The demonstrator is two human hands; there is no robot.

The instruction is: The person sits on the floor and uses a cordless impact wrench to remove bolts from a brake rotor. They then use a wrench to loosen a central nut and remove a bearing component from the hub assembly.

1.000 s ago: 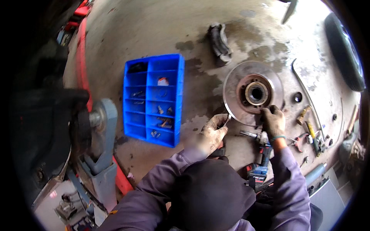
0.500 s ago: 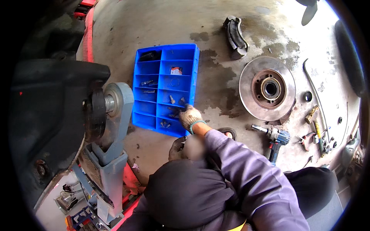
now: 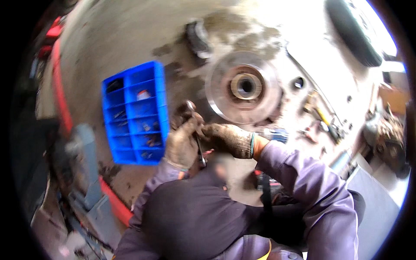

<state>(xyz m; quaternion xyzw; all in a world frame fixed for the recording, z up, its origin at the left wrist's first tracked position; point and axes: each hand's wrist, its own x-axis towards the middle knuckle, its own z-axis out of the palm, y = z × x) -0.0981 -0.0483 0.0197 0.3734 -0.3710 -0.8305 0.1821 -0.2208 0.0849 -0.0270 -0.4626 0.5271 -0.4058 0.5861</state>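
Observation:
Gloved and dirty, my left hand (image 3: 181,145) is closed around a long metal tool with a rounded shiny end (image 3: 190,106); its exact kind is blurred. The dark shaft runs down beside the palm. My right hand (image 3: 229,139), also gloved, meets it from the right with bent fingers pressed together at the tool; what they grip is hidden. Left of both hands lies a blue compartment tray (image 3: 126,98) holding bolts and other small parts. Beyond the right hand is a brake disc (image 3: 212,93) with a rusty hub, flat on the floor.
A curved brake shoe (image 3: 198,40) lies beyond the disc. A cordless impact wrench (image 3: 277,135) is partly hidden behind my right arm. Farther right are a hammer (image 3: 321,113), a long bar (image 3: 303,71) and a tyre (image 3: 353,32). A grey metal stand (image 3: 89,160) rises at the left.
My right hand has left the tray and come to my left hand, which has risen into view with the metal tool. The view has swung right, so the tray and disc appear farther left.

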